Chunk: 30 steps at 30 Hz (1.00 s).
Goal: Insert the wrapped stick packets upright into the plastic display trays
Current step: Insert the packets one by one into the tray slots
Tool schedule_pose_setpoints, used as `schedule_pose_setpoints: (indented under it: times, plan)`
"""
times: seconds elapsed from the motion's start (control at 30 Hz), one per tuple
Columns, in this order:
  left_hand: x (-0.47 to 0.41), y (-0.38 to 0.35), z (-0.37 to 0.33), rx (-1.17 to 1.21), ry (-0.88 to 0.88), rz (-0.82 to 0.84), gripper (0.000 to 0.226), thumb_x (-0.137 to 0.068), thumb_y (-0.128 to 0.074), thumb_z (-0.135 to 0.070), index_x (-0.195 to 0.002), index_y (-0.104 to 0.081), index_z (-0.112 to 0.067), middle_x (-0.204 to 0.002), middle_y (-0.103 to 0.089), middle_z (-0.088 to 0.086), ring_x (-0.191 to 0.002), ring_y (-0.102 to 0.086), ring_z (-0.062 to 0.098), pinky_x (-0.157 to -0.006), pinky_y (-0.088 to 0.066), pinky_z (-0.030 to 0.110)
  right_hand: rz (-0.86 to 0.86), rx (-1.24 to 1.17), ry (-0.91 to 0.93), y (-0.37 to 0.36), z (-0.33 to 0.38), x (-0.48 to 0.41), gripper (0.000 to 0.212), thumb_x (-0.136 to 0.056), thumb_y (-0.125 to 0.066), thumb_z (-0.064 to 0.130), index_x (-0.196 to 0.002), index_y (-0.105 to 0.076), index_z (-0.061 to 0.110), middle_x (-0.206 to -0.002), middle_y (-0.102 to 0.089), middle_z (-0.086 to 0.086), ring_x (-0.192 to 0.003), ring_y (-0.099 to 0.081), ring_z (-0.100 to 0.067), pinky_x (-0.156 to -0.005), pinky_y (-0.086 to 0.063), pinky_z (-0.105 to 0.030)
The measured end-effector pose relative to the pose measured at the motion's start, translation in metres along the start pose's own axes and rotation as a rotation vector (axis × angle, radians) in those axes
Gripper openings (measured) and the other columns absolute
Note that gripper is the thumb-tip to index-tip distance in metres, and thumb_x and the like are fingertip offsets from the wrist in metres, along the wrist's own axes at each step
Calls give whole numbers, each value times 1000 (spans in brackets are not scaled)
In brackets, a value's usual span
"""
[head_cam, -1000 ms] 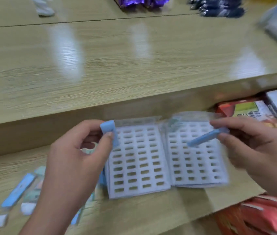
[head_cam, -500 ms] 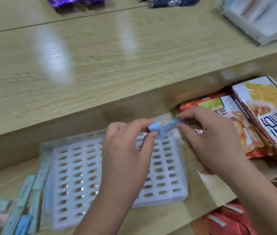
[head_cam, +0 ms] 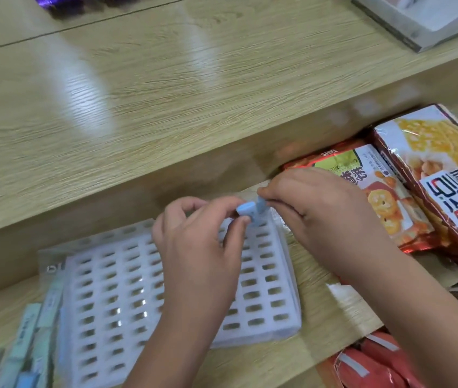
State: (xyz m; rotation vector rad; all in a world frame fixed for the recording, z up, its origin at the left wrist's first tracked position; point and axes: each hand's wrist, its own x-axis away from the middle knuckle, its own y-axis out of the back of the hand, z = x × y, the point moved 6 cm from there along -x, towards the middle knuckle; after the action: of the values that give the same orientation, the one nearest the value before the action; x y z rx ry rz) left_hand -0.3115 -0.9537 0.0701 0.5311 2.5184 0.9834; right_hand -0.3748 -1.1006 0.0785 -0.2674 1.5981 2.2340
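Two white plastic display trays with rows of small slots lie side by side on the lower shelf, the left tray (head_cam: 110,298) and the right tray (head_cam: 267,287). My left hand (head_cam: 200,247) pinches a light blue stick packet (head_cam: 246,210) upright over the far right corner of the right tray. Beside it, my right hand (head_cam: 314,214) pinches a second blue packet (head_cam: 261,204), touching the first. Whether either packet sits in a slot is hidden by my fingers. Loose pastel packets (head_cam: 26,331) lie to the left of the trays.
Snack bags (head_cam: 390,197) lie on the shelf right of the trays, and red bags (head_cam: 376,362) sit below the shelf edge. The upper wooden shelf (head_cam: 166,93) overhangs the back of the trays. A grey box (head_cam: 423,21) stands at its far right.
Both hands have come together over the far right corner of the right tray. The packets were tilted and now stand nearly upright, lower and closer to the slots.
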Motion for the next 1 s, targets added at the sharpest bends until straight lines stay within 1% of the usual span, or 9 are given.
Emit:
schedule_pose_setpoints:
  times: [0.13, 0.3, 0.47, 0.57, 0.7, 0.73, 0.83, 0.9, 1.0]
  plan:
    - [1, -5, -2, -50, -8, -1, 13, -87, -66, -35, -99, -71, -38, -79, -53, -29, -94, -46, 8, -96, -21, 32, -10, 20, -62, -5, 0, 7, 16, -87, -64, 17, -98, -75, 23, -98, -63, 3, -89, -57, -23, -51, -49, -36]
    - [-1, -9, -4, -73, -34, 11, 12, -89, -71, -31, -98, -70, -38, -77, -58, -20, -94, -48, 10, -99, -24, 38, 64, -181, -71, -7, -1, 6, 29, -90, -62, 30, -118, -67, 27, -107, -62, 11, -101, -53, -16, -85, -42, -27]
    - [-3, -9, -3, -75, 9, 58, 20, -90, -68, -30, -110, -66, -34, -91, -67, -23, -105, -49, 8, -103, -23, 34, -11, -178, -61, -4, -2, 7, 17, -89, -68, 25, -106, -72, 23, -97, -70, 12, -91, -59, -18, -83, -45, -31]
    - [1, 1, 4, -105, -47, 46, 32, -89, -68, -16, -118, -63, -27, -108, -62, -20, -113, -47, 12, -101, -31, 32, -59, -135, -84, 0, -7, 11, 18, -88, -68, 23, -104, -74, 20, -94, -72, 9, -89, -60, -14, -85, -40, -20]
    - [11, 11, 19, -194, -175, -5, 31, -84, -67, 5, -111, -70, -11, -115, -63, 3, -115, -47, 23, -102, -33, 25, -70, -101, -76, -1, -7, 15, 16, -87, -69, 23, -102, -75, 20, -93, -69, 8, -89, -56, -13, -82, -35, -11]
    - [15, 12, 22, -215, -202, -19, 31, -83, -67, 7, -110, -71, -9, -116, -63, 6, -115, -48, 26, -103, -36, 30, -71, -79, -76, -2, -6, 17, 16, -88, -69, 25, -101, -76, 21, -93, -68, 7, -88, -55, -15, -76, -38, -13]
    - [25, 17, 29, -225, -236, -50, 30, -82, -68, 8, -107, -73, -7, -118, -64, 9, -117, -51, 32, -102, -41, 44, -109, 29, -35, -3, -4, 23, 16, -92, -66, 26, -101, -77, 18, -91, -67, 1, -83, -57, -23, -57, -46, -34]
    - [30, 27, 36, -209, -218, -51, 29, -83, -69, 5, -107, -73, -9, -118, -64, 7, -118, -52, 31, -102, -41, 44, -149, 104, 18, -3, -1, 27, 16, -93, -67, 23, -101, -78, 15, -90, -69, -2, -81, -58, -26, -53, -46, -36]
    - [40, 47, 46, -179, -189, -55, 23, -89, -64, -1, -107, -73, -13, -116, -64, 3, -117, -51, 27, -103, -39, 37, -197, 147, 48, -1, 3, 30, 15, -94, -66, 21, -100, -78, 13, -90, -71, -6, -77, -62, -30, -58, -47, -38]
